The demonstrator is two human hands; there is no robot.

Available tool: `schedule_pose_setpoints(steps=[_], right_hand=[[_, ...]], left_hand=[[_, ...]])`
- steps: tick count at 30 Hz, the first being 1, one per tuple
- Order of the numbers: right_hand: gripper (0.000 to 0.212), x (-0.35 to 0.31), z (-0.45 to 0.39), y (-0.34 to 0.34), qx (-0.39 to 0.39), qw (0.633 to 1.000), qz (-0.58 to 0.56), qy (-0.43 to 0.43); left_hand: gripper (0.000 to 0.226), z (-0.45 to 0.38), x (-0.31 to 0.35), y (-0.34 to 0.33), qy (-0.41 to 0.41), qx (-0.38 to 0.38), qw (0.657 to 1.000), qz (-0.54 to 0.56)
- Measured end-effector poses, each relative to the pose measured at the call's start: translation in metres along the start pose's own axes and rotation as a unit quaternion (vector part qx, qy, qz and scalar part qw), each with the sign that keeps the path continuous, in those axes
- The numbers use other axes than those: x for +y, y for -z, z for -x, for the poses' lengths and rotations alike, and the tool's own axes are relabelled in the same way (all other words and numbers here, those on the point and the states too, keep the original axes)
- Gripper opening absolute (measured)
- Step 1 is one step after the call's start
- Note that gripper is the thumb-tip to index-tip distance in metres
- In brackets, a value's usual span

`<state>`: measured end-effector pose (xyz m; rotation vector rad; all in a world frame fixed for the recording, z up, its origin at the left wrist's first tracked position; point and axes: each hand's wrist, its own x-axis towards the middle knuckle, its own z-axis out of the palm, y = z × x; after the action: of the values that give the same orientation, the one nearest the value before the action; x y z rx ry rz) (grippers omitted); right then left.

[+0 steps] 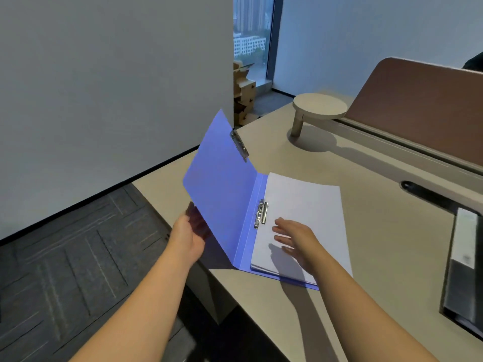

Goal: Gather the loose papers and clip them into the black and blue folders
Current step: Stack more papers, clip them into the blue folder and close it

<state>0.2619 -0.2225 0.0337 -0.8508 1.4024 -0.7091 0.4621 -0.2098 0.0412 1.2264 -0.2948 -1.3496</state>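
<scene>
A blue folder (222, 189) lies open at the desk's left front corner. Its front cover stands raised and tilted, with my left hand (190, 233) gripping the cover's lower outer edge from behind. A stack of white papers (305, 202) rests on the folder's back half, under a silver lever clip (261, 214) near the spine. My right hand (295, 242) hovers flat over the papers' near part, fingers spread, holding nothing. A second silver clip (239, 145) sits at the raised cover's top edge. A black folder (460, 291) lies at the desk's right edge.
The beige desk (379, 244) carries a round beige stand (318, 107) at the back and a brown partition panel (423, 108) at the right. A white box (466, 236) rests on the black folder. Cardboard boxes (244, 95) stand by the window. Dark carpet lies left.
</scene>
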Motion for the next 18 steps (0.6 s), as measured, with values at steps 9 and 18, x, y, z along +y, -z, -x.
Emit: schedule_pose_setpoints(steps=[9,18], right_hand=[[0.070,-0.033,0.031,0.056,-0.053,0.957,-0.286,0.022],[0.022,0.040,0.010,0.104,0.212,0.970,0.104,-0.054]], left_hand=[[0.042,0.023,-0.043,-0.053,0.060,-0.165,0.890,-0.421],[0.045,0.000,-0.086,-0.045,0.054,-0.069,0.856,-0.510]])
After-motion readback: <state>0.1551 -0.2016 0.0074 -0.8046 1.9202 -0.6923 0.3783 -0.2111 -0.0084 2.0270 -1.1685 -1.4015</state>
